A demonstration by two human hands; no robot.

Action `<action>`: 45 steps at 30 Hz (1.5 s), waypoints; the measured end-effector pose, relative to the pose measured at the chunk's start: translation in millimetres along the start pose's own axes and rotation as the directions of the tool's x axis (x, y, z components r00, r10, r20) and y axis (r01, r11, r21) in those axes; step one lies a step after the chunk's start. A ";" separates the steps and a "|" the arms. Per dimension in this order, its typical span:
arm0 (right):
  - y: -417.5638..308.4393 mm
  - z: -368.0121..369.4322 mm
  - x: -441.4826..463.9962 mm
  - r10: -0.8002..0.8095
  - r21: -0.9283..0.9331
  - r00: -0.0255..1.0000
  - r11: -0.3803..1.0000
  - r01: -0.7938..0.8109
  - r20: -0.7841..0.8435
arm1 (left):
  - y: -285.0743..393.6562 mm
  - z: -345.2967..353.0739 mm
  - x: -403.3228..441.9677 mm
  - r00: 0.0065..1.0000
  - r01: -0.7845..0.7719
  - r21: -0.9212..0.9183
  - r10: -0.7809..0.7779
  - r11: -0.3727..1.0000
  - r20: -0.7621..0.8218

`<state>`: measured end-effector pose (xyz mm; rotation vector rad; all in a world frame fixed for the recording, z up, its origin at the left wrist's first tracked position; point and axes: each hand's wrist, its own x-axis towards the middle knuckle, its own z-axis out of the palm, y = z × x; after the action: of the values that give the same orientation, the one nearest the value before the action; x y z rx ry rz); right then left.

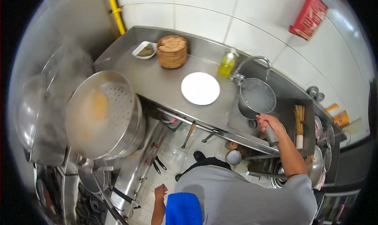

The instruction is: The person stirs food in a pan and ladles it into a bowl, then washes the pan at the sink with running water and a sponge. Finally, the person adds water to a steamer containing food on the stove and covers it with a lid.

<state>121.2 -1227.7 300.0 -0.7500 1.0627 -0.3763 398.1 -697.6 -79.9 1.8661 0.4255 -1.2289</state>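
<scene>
My right hand [270,124] is closed round the handle of a metal pot [258,98] at the sink. Cloudy, bubbly water fills the pot, which is below the curved faucet [252,59]; water runs from the spout. My left hand [160,191] hangs low at my side near a blue cloth [183,209], holding nothing, its fingers slightly apart. A white plate [200,88] lies on the steel counter [157,79], left of the pot. Behind it stands a bottle of yellow-green liquid [227,64].
At the left, a large steamer pot [134,134] with a perforated tray gives off steam. A bamboo steamer [172,53] and a small white dish [144,50] sit on the counter's back left. A bamboo brush [299,122] lies right of the sink.
</scene>
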 end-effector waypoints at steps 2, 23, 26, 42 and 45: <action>-6.8 16.7 -6.5 0.002 -0.095 1.000 0.995 0.000 0.029 | -30.4 -10.0 4.3 0.995 -0.053 -0.052 0.057 0.997 0.080; -63.5 321.5 44.9 0.356 -0.562 0.725 0.826 0.052 0.590 | -152.6 18.2 -74.9 0.940 0.117 -0.498 -0.258 0.859 -0.223; -63.8 359.6 64.1 0.350 -0.602 0.714 0.788 0.126 0.607 | -179.9 35.8 -82.8 0.929 0.052 -0.599 -0.258 0.799 -0.264; -62.5 442.3 75.8 0.127 -0.759 0.818 0.473 0.448 0.562 | -260.0 101.2 -109.0 0.899 0.027 -0.751 -0.345 0.660 -0.271; -61.3 447.2 85.8 0.081 -0.759 0.805 0.400 0.513 0.587 | -233.1 84.1 -127.2 0.910 -0.066 -0.520 -0.163 0.851 -0.381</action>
<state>561.4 -1157.6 411.5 -1.9053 0.5078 0.2705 135.1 -606.5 -89.9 1.6203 0.9479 -0.6357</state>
